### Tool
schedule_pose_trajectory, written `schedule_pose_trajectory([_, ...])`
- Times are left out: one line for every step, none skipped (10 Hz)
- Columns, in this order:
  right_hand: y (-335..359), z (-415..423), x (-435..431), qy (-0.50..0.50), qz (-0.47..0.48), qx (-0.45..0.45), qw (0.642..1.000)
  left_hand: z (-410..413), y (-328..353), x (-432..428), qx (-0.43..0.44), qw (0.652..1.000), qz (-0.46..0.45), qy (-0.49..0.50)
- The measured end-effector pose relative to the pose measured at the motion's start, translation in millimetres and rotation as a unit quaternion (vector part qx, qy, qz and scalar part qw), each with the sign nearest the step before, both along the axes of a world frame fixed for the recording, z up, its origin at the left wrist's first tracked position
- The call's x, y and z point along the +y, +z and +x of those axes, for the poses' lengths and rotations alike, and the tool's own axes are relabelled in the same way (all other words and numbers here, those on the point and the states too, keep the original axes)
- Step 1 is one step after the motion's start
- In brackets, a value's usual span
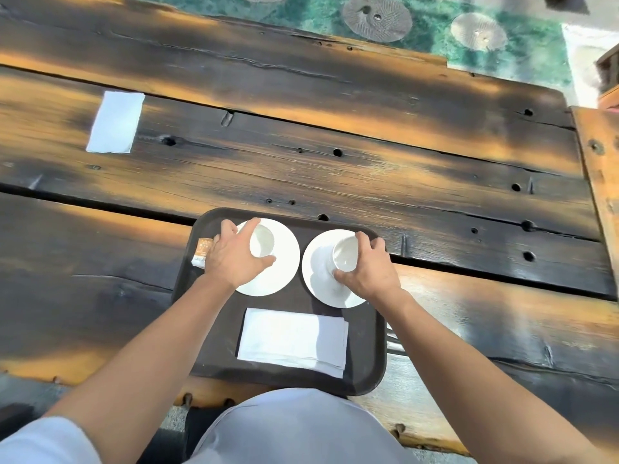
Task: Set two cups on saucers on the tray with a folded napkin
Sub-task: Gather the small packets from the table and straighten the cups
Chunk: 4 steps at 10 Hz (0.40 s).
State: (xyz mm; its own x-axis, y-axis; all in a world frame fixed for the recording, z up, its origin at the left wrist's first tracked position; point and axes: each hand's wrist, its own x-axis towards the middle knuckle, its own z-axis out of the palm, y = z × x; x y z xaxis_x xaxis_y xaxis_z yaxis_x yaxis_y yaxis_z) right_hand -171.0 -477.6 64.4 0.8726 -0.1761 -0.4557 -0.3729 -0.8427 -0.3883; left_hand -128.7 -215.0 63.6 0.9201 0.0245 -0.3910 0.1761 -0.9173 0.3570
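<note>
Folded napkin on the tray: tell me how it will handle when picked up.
The folded napkin is probably floppy and light: it lies flat in thin layers on the tray. Its stepped right edges suggest the layers may fan apart unless pinched together.

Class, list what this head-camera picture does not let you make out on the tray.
1. Head view: the packet lies half under the left hand; its print is too small.
2. Head view: the left hand and the right hand grip the left cup and right cup, hiding any handles.
3. Head view: the tray has part of its near edge hidden by the person's knee.
</note>
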Motion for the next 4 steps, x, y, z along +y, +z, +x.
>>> schedule_pose_trajectory([-0.9,-1.0,1.1,-0.033,0.013,0.004,0.999,-2.6,-1.1,-5.6,-0.009,1.0,-0.01,0.025])
schedule_pose_trajectory([0.4,-4.2,1.4,-0.032,0.018,0.003,0.999,-4.9,-1.1,-4.9,-0.018,1.0,-0.013,0.017])
schedule_pose_trajectory([-0.5,-1.1,1.0,-0.03,0.031,0.001,0.999,-2.9,-1.4,-4.9,-0.022,0.999,-0.018,0.017])
schedule_pose_trajectory([4.5,-4.9,-2.5,-0.05,0.06,-0.003,0.997,-7.8,0.7,0.4,-0.019,0.998,-0.032,0.041])
